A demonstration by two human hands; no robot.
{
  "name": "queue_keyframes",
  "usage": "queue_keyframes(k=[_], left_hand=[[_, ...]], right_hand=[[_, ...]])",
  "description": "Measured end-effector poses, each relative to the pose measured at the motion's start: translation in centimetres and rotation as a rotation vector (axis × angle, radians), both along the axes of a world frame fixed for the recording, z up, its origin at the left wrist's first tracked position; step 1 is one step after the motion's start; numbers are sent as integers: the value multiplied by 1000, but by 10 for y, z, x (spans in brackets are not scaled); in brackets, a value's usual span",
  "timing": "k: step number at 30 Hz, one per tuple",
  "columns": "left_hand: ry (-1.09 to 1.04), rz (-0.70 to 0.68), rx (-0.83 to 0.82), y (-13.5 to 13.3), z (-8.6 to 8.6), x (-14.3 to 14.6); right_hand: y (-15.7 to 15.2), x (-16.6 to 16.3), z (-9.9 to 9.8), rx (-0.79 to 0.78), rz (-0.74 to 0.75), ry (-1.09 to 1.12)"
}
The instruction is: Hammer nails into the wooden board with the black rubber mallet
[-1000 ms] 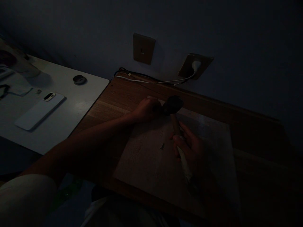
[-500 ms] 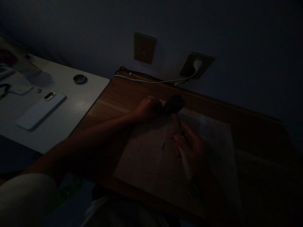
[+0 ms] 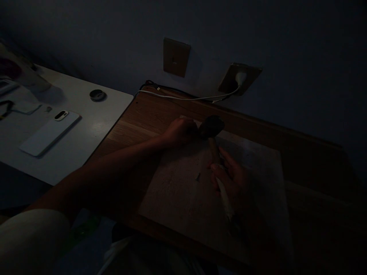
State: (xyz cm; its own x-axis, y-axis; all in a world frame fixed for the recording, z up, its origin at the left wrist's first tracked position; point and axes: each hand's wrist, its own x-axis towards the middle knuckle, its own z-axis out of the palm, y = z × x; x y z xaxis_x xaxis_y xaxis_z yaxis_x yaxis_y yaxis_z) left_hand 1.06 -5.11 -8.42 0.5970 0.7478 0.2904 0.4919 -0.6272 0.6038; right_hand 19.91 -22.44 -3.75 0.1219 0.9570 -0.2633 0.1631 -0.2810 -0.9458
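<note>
The scene is very dark. My right hand (image 3: 233,179) is wrapped around the pale wooden handle of a hammer (image 3: 211,127), whose dark head sits just right of my left hand (image 3: 181,131). My left hand is closed in a fist or pinch on the far left part of a pale board (image 3: 177,191); what its fingers hold is hidden. A small nail (image 3: 197,177) lies on the board, left of my right hand.
The board rests on a brown wooden table (image 3: 134,122). A white desk (image 3: 94,126) to the left carries a white phone (image 3: 48,132) and a small round dark object (image 3: 97,94). A white cable (image 3: 183,98) runs to a wall socket (image 3: 239,79), beside a wall switch (image 3: 175,56).
The hammer head has shifted slightly right and up next to my left hand. Both hands stay almost where they were.
</note>
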Motion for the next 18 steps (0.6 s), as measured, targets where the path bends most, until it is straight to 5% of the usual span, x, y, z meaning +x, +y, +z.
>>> queue_keyframes(k=[18], left_hand=[[45,9,9,0,3,0]], right_hand=[[0,0,3,6,21,-4]])
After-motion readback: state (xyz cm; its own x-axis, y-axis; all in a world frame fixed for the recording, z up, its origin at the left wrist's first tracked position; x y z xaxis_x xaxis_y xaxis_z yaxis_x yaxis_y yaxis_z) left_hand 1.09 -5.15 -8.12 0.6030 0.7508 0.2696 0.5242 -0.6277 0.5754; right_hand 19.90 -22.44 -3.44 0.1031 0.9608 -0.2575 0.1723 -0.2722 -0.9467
